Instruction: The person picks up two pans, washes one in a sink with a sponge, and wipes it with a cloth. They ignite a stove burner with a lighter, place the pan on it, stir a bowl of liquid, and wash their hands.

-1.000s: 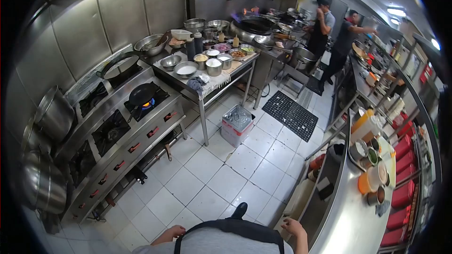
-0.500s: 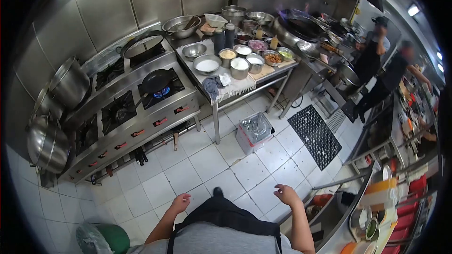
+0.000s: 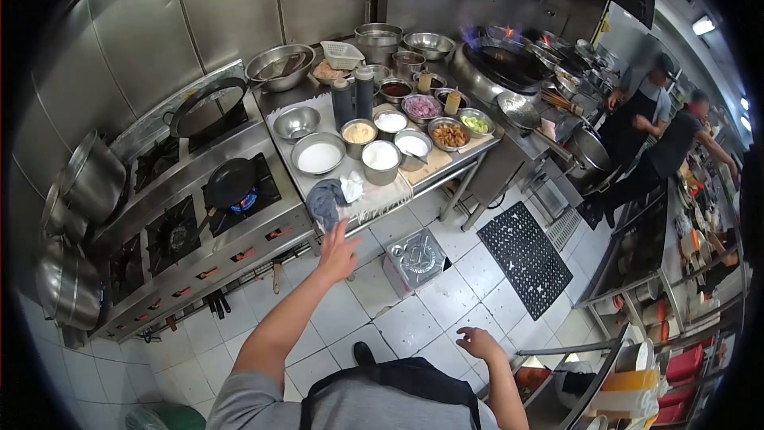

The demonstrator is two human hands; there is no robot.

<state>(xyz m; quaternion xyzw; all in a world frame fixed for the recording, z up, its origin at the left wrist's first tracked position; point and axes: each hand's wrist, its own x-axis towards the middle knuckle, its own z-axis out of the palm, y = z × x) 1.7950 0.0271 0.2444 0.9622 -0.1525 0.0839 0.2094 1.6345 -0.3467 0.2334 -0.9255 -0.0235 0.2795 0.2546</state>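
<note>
Reaches up with the left hand (image 3: 338, 253), open, fingers stretched and empty, to just below the grey cloth (image 3: 325, 201) draped over the counter's (image 3: 296, 98) front edge near its left corner, beside a white cloth (image 3: 352, 187). Holds the right hand (image 3: 480, 342) low over the floor (image 3: 414, 310), loosely open, gripping nothing.

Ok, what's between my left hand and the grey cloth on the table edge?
Nothing: in the head view the left hand reaches up right under the grey cloth, close to its lower edge, with no object in the gap.
</note>
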